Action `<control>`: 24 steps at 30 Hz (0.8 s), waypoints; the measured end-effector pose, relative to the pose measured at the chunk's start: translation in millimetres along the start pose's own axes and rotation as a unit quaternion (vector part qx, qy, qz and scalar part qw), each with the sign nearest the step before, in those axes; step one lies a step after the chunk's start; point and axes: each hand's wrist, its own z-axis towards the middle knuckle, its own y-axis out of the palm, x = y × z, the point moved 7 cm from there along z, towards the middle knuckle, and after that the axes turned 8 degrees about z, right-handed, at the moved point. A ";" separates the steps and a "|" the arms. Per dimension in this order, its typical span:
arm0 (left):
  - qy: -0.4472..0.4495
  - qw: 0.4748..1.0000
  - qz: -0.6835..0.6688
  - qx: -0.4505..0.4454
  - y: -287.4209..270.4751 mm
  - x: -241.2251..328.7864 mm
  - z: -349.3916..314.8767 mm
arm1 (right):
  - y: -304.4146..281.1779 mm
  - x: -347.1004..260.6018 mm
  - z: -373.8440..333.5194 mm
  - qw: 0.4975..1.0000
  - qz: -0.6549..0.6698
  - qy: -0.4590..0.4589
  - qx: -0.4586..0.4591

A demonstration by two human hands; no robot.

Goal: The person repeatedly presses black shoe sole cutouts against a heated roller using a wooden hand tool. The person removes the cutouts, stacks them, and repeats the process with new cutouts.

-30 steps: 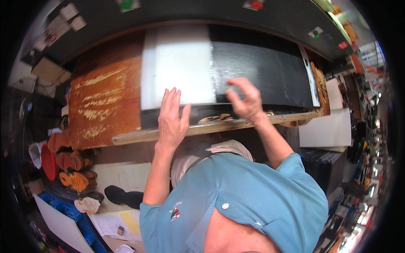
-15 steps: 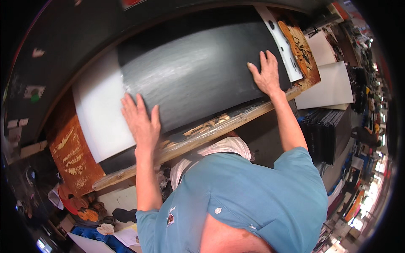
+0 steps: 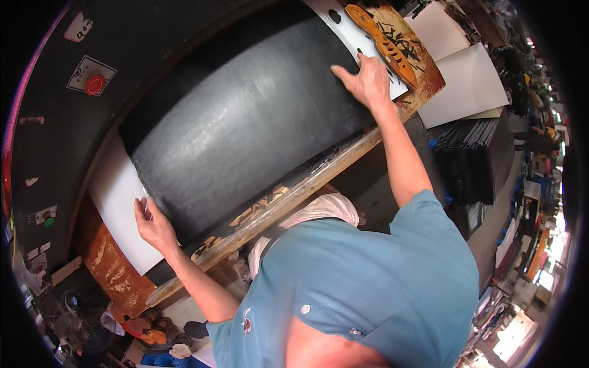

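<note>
- Black sheet [image 3: 245, 116], one, large: lies flat across the surface [image 3: 109, 254], its left part over a white sheet [image 3: 126, 214]. On my feed it fills the middle of the view.
- Left hand [image 3: 158, 230]: at the left border of the black sheet, near its front corner; fingers lightly bent. Whether they pinch the edge or merely rest there, I cannot tell from here.
- Right hand [image 3: 370, 83]: at the right end of the black sheet; thumb spread wide from the fingers, which curl at the border. I see nothing enclosed in it.
- Handling, my judgement: thin for its breadth, pliable, likely to sag between two holds; moderate weight, from its area. The soft sheen suggests a smooth face that may slide under dry fingertips. Not fragile, though its edges could crease.
- Where to take hold, as I would: both short ends at once, thumbs on top, fingers beneath, drawing it evenly taut.
- Adjacent, right: white board [image 3: 396, 91], and an orange slotted piece [image 3: 372, 29] beside it.
- Adjacent, front: wooden rail [image 3: 307, 186], running along the near side; I would keep the sheet from snagging there.
</note>
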 end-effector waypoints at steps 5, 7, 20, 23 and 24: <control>0.030 0.999 -0.036 0.002 14.2 -4.0 31.3 | 19.2 40.3 39.8 0.985 0.068 0.134 -0.088; 0.006 1.000 -0.004 0.007 21.3 -8.5 29.4 | 29.3 46.4 42.6 0.983 0.071 0.142 -0.094; 0.069 0.985 0.111 0.111 32.0 3.4 38.8 | 61.7 13.4 84.5 0.944 0.074 0.152 -0.282; 0.128 0.973 0.136 0.134 26.8 8.7 33.2 | 48.8 8.7 74.1 0.993 0.088 0.072 -0.012; 0.105 0.982 0.110 0.111 25.3 4.9 34.2 | 49.4 9.2 69.6 0.994 0.097 0.048 0.034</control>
